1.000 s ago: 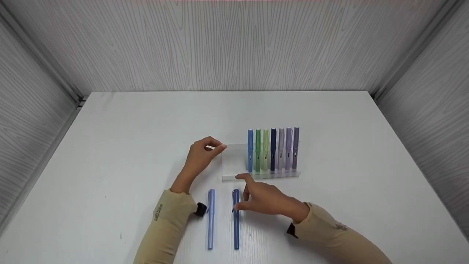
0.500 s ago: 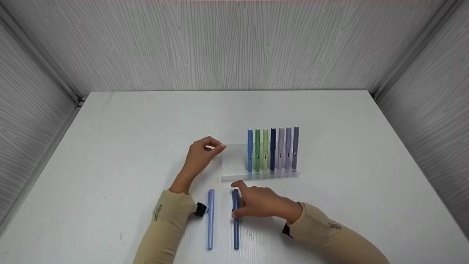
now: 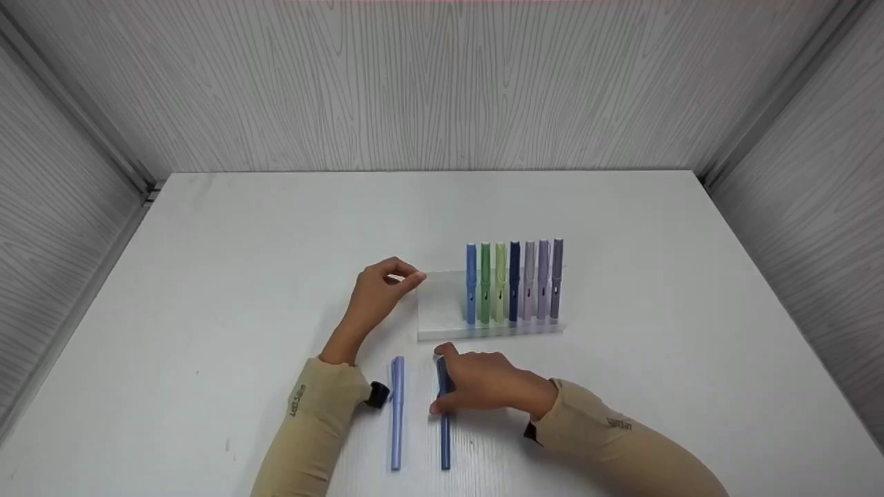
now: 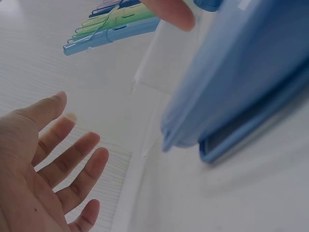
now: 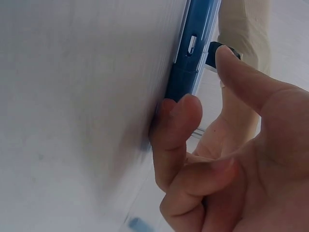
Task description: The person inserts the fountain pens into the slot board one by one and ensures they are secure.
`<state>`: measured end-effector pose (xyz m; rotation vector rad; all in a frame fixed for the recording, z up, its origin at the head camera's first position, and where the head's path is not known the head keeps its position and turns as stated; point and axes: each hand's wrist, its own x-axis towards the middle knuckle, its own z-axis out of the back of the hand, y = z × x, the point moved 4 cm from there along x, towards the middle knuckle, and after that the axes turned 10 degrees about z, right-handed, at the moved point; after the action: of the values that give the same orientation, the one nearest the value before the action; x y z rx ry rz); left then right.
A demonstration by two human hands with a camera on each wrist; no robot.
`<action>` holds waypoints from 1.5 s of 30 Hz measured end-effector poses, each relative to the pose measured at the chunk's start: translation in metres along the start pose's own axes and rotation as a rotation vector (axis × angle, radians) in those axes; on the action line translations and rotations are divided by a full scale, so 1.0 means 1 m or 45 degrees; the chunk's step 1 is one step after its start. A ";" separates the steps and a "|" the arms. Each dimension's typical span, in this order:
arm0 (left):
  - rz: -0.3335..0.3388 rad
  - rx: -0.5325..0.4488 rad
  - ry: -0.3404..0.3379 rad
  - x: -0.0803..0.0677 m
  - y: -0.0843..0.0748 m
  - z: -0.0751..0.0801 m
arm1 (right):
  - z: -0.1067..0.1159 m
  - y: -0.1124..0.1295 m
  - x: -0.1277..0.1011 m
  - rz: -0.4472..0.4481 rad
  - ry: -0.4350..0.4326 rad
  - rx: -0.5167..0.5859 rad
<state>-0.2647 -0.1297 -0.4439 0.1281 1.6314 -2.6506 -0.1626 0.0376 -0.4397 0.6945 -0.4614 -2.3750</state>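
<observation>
**Right hand closing on a dark blue pen; left hand at the clear pen stand**

Head view: the right hand (image 3: 483, 383) lies over the upper part of the dark blue pen (image 3: 444, 435), which rests flat on the white table (image 3: 207, 276) just in front of the clear stand (image 3: 442, 304); right-wrist view: the fingers (image 5: 176, 130) curl against the pen's barrel (image 5: 190, 53) with the thumb on the far side, so the hand grips the pen, which is not seen to leave the table; a light blue pen (image 3: 396, 414) lies parallel to it, just to the left, untouched. The left hand (image 3: 380, 293) pinches the upper left corner of the clear stand between thumb and curled fingers; the left-wrist view shows its fingertip (image 4: 171, 12) at the plate's edge. Seven pens (image 3: 514, 281) stand upright in a row along the stand's right portion: blue, two green, dark blue, three lilac; the left portion of the stand holds none. Both forearms wear beige sleeves (image 3: 311, 428).
</observation>
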 end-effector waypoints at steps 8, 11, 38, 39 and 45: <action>-0.011 -0.009 -0.001 -0.002 -0.002 0.000 | -0.003 0.001 0.002 0.031 0.014 -0.064; -0.013 -0.003 -0.003 -0.002 -0.002 -0.001 | -0.004 0.000 0.003 0.049 0.003 -0.086; -0.009 -0.015 -0.001 0.000 -0.001 -0.001 | 0.002 -0.006 -0.002 0.053 -0.002 0.021; -0.013 -0.018 0.002 0.000 -0.001 -0.001 | 0.002 -0.006 -0.002 0.056 0.003 0.035; -0.023 -0.030 0.012 -0.001 0.000 -0.001 | 0.007 -0.010 -0.004 0.093 -0.005 0.124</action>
<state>-0.2642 -0.1285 -0.4441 0.1265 1.6744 -2.6468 -0.1684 0.0491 -0.4377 0.7050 -0.5975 -2.2984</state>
